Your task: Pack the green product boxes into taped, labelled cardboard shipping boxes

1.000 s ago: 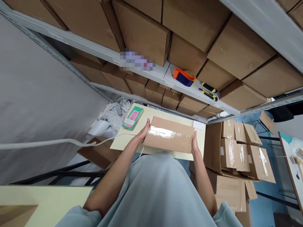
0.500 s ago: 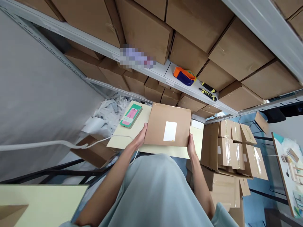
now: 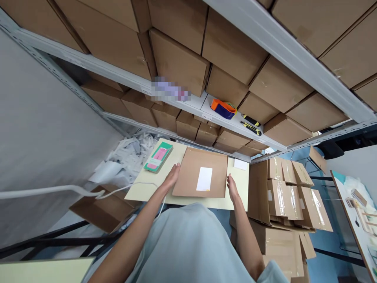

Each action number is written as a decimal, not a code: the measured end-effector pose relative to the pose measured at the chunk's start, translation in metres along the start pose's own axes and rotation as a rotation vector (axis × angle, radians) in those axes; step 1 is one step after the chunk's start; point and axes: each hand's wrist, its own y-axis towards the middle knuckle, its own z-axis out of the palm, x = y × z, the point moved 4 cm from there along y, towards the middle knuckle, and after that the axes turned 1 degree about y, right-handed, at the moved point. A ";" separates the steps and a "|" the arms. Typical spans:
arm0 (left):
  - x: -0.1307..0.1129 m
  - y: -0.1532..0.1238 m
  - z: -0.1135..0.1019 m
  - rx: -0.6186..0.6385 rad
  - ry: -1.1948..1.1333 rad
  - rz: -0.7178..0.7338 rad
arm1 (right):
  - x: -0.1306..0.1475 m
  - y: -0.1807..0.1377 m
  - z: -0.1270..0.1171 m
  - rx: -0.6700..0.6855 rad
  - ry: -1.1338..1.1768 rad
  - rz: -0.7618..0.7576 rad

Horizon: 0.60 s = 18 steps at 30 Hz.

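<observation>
A flat brown cardboard box [image 3: 191,173] lies on the pale yellow table [image 3: 141,188], a white label [image 3: 204,179] facing up. My left hand [image 3: 171,177] rests at the box's left edge with its fingers stretched out flat. My right hand [image 3: 232,186] is just off the box's right edge, fingers apart and holding nothing. A green packet with a pink phone case [image 3: 158,157] lies on the table to the left of the box. A small white slip [image 3: 240,164] lies at the table's far right corner.
Metal shelves packed with cardboard boxes [image 3: 176,59] rise behind the table. An orange-and-blue tape dispenser [image 3: 223,108] and two utility knives [image 3: 250,124] sit on a shelf. Taped boxes [image 3: 285,188] are stacked at the right, crumpled white paper [image 3: 129,153] at the left.
The box was turned from tape side up to label side up and laid flat on the table. Both hands have let go of it.
</observation>
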 end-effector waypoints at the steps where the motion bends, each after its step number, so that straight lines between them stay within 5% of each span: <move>1: -0.007 0.003 0.000 -0.006 0.002 -0.014 | 0.006 0.005 -0.001 -0.014 0.000 0.003; 8: -0.041 -0.006 -0.006 0.000 -0.006 -0.008 | 0.032 0.000 0.005 0.053 0.039 -0.002; 18: -0.038 -0.041 -0.029 0.006 -0.244 -0.011 | 0.036 -0.061 -0.015 0.035 0.046 -0.155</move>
